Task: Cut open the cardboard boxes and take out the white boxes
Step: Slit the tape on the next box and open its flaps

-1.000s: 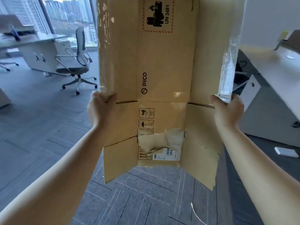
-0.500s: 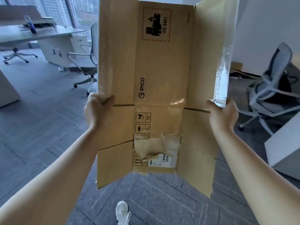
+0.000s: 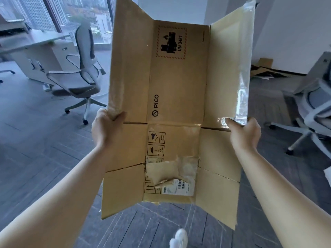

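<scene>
A flattened brown cardboard box (image 3: 179, 83), printed PICO and UN 3481, is held up in front of me above the floor. Its flaps are spread open, and clear tape hangs along its right edge. A torn label patch sits near its lower middle. My left hand (image 3: 105, 127) grips the box's left edge, thumb on the front. My right hand (image 3: 245, 133) grips the right edge at the taped flap. No white box is in view.
A grey office chair (image 3: 80, 81) and a white desk (image 3: 35, 49) stand at the left by the windows. Another chair (image 3: 311, 111) stands at the right. Flattened cardboard (image 3: 265, 68) lies on the floor by the far wall. A white shoe (image 3: 179, 238) shows below.
The view has swung to the right while I walk; the far wall and floor cardboard have come into sight. Both hands keep the same grip on the flattened box.
</scene>
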`<state>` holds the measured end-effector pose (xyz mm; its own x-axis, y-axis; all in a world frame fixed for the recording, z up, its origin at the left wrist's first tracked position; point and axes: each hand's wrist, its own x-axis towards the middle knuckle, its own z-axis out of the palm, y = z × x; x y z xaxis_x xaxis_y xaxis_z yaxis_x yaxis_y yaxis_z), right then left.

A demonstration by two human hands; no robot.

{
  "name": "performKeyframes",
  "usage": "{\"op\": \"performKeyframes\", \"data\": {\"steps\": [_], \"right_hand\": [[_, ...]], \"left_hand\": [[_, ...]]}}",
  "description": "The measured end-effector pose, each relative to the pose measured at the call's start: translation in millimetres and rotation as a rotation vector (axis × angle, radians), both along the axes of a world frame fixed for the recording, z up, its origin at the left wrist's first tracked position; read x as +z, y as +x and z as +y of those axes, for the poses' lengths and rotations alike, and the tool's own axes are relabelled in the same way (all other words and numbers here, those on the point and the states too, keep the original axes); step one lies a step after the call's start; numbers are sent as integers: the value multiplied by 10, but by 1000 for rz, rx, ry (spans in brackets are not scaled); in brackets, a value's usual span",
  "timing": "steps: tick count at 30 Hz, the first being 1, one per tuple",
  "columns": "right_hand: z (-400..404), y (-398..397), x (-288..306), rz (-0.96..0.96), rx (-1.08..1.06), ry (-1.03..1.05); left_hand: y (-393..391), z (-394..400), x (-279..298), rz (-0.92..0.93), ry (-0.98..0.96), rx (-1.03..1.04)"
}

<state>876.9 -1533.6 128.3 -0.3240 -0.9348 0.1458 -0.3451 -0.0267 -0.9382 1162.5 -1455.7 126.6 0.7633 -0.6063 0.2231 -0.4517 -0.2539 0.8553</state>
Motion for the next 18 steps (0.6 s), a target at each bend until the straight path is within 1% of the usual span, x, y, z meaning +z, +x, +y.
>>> {"op": "performKeyframes", "data": {"steps": [5, 10, 14, 18], "right_hand": [[-1288, 540, -195, -24, 16, 24], [-2486, 1108, -232, -27, 39, 89], [-3266, 1637, -285, -21, 58, 132], [-3921, 2173, -465, -11, 30, 166]], "left_hand": [[453, -1249, -153, -21, 10, 10], [1005, -2391, -126, -17, 55, 29], [1519, -3120, -174, -30, 86, 46], [2065, -3834, -373, -25, 118, 42]]}}
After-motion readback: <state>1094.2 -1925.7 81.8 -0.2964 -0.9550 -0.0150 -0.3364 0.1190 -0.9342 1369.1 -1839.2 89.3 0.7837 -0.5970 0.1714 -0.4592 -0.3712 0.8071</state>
